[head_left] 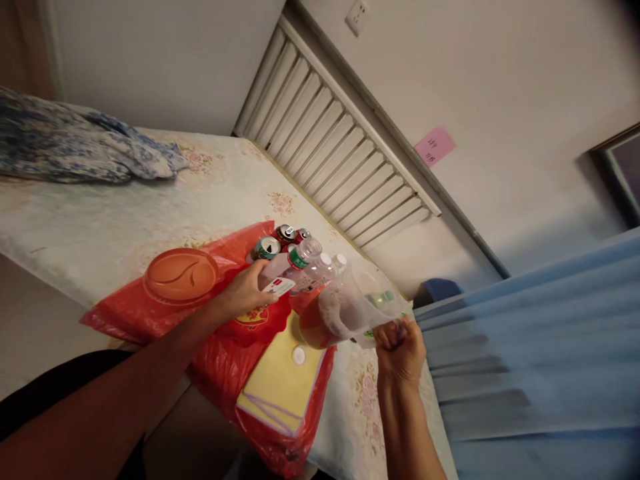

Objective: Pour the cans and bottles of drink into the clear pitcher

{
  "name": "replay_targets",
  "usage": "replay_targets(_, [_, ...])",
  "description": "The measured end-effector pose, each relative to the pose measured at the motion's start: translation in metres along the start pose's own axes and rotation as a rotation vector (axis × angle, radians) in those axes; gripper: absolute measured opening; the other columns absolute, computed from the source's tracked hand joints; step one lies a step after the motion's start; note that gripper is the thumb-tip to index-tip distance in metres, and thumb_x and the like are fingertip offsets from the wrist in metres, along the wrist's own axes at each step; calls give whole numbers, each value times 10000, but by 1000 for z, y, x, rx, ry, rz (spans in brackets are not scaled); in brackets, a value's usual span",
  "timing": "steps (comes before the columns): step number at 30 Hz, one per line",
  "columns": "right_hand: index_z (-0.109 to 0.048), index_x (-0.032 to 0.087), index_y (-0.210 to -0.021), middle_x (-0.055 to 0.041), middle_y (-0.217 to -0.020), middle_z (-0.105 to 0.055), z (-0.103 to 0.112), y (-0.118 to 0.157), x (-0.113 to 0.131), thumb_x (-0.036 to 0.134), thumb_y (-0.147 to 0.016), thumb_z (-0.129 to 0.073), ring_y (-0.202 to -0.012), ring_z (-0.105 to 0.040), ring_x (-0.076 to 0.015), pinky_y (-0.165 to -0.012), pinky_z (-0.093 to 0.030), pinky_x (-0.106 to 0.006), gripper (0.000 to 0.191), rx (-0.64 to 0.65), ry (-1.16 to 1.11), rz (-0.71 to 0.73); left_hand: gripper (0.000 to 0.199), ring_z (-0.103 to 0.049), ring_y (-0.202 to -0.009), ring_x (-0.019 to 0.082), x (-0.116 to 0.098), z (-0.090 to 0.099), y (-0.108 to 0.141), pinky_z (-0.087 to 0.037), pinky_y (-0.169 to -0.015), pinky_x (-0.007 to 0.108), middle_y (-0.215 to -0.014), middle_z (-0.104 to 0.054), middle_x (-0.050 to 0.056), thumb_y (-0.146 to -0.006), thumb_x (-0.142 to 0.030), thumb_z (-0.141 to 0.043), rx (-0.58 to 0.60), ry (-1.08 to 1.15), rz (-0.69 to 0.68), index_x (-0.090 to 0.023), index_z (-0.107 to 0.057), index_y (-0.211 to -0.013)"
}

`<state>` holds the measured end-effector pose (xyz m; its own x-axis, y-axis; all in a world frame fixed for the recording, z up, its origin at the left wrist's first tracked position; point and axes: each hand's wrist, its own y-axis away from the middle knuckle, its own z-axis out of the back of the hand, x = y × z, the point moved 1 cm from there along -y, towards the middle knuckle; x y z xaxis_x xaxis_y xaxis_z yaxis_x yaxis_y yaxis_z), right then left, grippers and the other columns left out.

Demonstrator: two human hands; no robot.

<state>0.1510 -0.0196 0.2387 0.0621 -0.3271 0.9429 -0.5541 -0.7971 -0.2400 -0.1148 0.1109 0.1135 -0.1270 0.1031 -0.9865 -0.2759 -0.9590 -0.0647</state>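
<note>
My left hand (245,290) is closed around a clear plastic bottle (280,267) with a green label band; its wide mouth is uncapped. A small white label with red print shows by my fingers. My right hand (400,343) grips a translucent jug (345,303), which leans and holds reddish-brown liquid. The jug stands apart from the bottle mouth as far as I can see. Beneath it lies a folded yellow cloth (285,380) with a white bottle cap (299,355) on top. White-capped bottles (325,260) stand right behind the held bottle.
Drink cans (267,248) stand behind my left hand. An orange round lid or dish (181,275) rests on red plastic bags (220,363). The floral tablecloth (225,187) reaches a white radiator (330,133). Patterned fabric (85,140) lies at left, a blue curtain (540,347) hangs right.
</note>
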Motion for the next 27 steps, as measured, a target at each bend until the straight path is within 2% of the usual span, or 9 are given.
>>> replay_targets(3, [-404,224,-611,111,-482,-330,-16,4,3,385,-737,-718,-378,-196,-40,-379,-200,-198,375,8,-20,-11,677,-644,-1045,265,-9,7,3,-511,-896,348,-1157,-686,27,-600,-396,-703,-163,-48,0,-231,-515,-1229])
replay_targets(6, [-401,229,-621,104,-493,-345,-32,8,-2,411,-754,-681,-379,-199,-45,-386,-191,-213,360,27,-5,-7,660,-637,-992,248,-15,13,5,-514,-891,352,-1138,-682,29,-625,-420,-695,-282,-19,-4,-209,-520,-1225])
replay_targets(14, [-317,235,-605,112,-469,-282,-70,22,-50,423,-796,-614,-387,-177,-58,-415,-199,-227,400,92,-38,-47,566,-619,-903,217,-11,27,7,-512,-835,321,-1014,-642,19,-645,-379,-736,-550,-35,-28,-192,-531,-1138])
replay_targets(21, [-255,232,-582,117,-454,-241,-97,30,-89,428,-800,-589,-404,-140,-61,-428,-182,-227,445,115,-76,-64,585,-620,-929,206,-6,35,9,-514,-834,310,-1040,-632,15,-671,-369,-762,-676,-6,20,-209,-508,-1172])
replay_targets(27, [-211,242,-600,124,-477,-199,-99,36,-114,469,-861,-549,-422,-141,-75,-446,-214,-229,483,136,-8,-41,601,-632,-960,221,-7,39,10,-518,-866,330,-1056,-649,23,-662,-364,-785,-699,-62,37,-214,-514,-1178])
